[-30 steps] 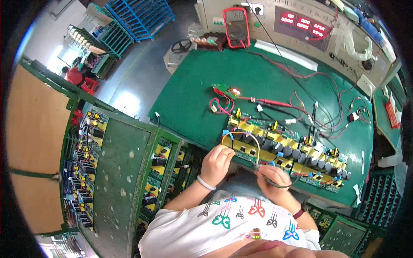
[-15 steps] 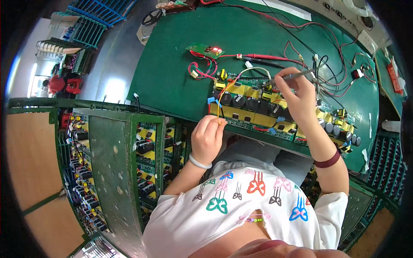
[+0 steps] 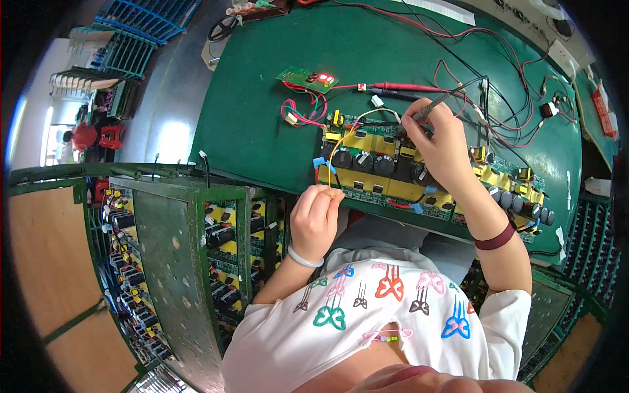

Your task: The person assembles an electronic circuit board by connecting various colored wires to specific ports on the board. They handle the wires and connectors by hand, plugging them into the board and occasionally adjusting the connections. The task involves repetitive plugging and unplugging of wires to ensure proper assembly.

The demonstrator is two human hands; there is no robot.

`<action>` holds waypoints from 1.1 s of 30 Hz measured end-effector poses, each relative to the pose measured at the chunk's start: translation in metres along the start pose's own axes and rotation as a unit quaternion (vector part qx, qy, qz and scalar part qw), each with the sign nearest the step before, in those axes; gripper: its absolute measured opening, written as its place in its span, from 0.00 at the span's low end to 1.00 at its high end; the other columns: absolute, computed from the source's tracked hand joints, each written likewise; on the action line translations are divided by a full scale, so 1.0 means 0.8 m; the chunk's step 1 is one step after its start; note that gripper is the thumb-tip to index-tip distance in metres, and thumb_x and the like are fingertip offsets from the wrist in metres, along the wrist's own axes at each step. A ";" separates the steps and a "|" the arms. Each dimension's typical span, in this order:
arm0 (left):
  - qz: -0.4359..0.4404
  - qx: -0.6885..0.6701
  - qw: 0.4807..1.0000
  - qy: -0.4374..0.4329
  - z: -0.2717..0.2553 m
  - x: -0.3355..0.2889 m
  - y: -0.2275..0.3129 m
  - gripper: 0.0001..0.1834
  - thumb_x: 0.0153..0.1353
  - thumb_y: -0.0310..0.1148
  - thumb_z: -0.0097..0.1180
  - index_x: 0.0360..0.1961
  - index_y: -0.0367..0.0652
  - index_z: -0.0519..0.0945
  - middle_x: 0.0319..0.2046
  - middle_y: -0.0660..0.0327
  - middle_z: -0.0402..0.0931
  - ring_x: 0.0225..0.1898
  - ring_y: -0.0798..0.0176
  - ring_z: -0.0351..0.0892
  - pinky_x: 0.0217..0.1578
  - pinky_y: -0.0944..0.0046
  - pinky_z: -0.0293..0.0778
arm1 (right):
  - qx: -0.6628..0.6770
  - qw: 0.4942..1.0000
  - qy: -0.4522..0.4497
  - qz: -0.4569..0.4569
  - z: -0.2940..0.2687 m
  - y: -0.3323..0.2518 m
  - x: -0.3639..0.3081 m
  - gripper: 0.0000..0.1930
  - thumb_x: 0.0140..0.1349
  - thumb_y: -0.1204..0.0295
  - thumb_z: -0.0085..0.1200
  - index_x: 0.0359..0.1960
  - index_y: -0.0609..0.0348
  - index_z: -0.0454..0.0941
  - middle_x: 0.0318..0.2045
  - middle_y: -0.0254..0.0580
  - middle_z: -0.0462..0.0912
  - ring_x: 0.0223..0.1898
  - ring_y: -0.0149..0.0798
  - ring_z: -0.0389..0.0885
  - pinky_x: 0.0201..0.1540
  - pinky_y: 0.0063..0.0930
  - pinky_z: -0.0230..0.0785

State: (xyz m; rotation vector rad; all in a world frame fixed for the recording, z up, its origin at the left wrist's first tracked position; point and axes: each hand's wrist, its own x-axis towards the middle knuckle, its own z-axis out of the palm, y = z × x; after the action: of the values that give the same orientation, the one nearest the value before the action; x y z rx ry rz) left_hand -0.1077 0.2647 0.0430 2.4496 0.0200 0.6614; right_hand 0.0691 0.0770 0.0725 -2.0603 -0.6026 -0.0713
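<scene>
A long green circuit board point(image 3: 393, 188) with yellow metal strips and a row of round black capacitors point(image 3: 363, 160) lies along the table's near edge. My left hand point(image 3: 314, 219) is closed just off the board's near left corner, its thumb and finger pinching the end of a thin yellow wire point(image 3: 331, 160) that loops up to the board. Over the board's middle, my right hand point(image 3: 438, 137) grips a slim dark pen-shaped probe point(image 3: 434, 105) slanting down to the left. Its tip is close to the far-side components; whether it touches them I cannot tell.
A small green display board point(image 3: 304, 80) with glowing red digits sits beyond the left end, joined by coiled wires point(image 3: 298, 111). A red test probe point(image 3: 406, 86) and tangled cables lie behind. A second board point(image 3: 504, 178) lies at right; a green rack point(image 3: 226, 242) of boards stands left.
My right hand has moved left over the board with the probe. My left hand stays at the near left corner, still pinching the yellow wire. The view has shifted slightly.
</scene>
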 end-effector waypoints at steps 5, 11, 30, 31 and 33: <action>-0.014 0.002 1.000 -0.005 -0.001 -0.002 0.004 0.05 0.58 0.24 0.63 0.30 0.37 0.78 0.31 0.55 0.76 0.33 0.50 0.79 0.34 0.55 0.76 | -0.015 1.000 0.002 -0.013 0.000 0.002 -0.001 0.06 0.59 0.74 0.60 0.32 0.62 0.77 0.25 0.47 0.77 0.32 0.48 0.76 0.33 0.40 0.69; -0.004 -0.005 1.000 -0.009 -0.004 -0.004 -0.002 0.04 0.59 0.24 0.61 0.30 0.36 0.77 0.32 0.53 0.76 0.33 0.49 0.79 0.34 0.55 0.76 | -0.030 0.998 0.031 -0.047 0.004 0.010 0.001 0.06 0.57 0.74 0.61 0.31 0.63 0.76 0.24 0.49 0.75 0.31 0.51 0.76 0.32 0.42 0.67; -0.002 -0.012 1.000 -0.005 0.000 -0.008 -0.004 0.03 0.58 0.23 0.60 0.30 0.37 0.77 0.32 0.54 0.76 0.34 0.49 0.79 0.36 0.53 0.76 | 0.016 0.999 0.006 -0.036 0.010 -0.025 -0.003 0.06 0.58 0.71 0.62 0.34 0.59 0.81 0.28 0.47 0.81 0.36 0.51 0.78 0.39 0.40 0.69; -0.001 -0.014 1.000 0.005 0.001 -0.005 -0.004 0.03 0.57 0.21 0.60 0.29 0.37 0.78 0.31 0.54 0.77 0.33 0.49 0.80 0.35 0.55 0.76 | 0.024 0.999 0.006 -0.027 0.014 -0.022 -0.001 0.06 0.59 0.71 0.62 0.34 0.59 0.81 0.28 0.47 0.81 0.36 0.50 0.78 0.39 0.40 0.69; 0.002 -0.008 1.000 0.012 0.000 -0.004 -0.001 0.04 0.56 0.20 0.62 0.29 0.36 0.78 0.30 0.53 0.78 0.32 0.50 0.80 0.33 0.56 0.76 | 0.032 0.999 0.005 -0.016 0.020 -0.014 -0.002 0.07 0.59 0.71 0.62 0.34 0.60 0.81 0.28 0.46 0.81 0.36 0.48 0.79 0.38 0.39 0.70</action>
State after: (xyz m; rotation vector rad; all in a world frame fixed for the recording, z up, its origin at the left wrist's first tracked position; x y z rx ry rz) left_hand -0.1100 0.2645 0.0412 2.4268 0.0176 0.6894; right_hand 0.0599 0.0946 0.0724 -1.9869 -0.6242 -0.0798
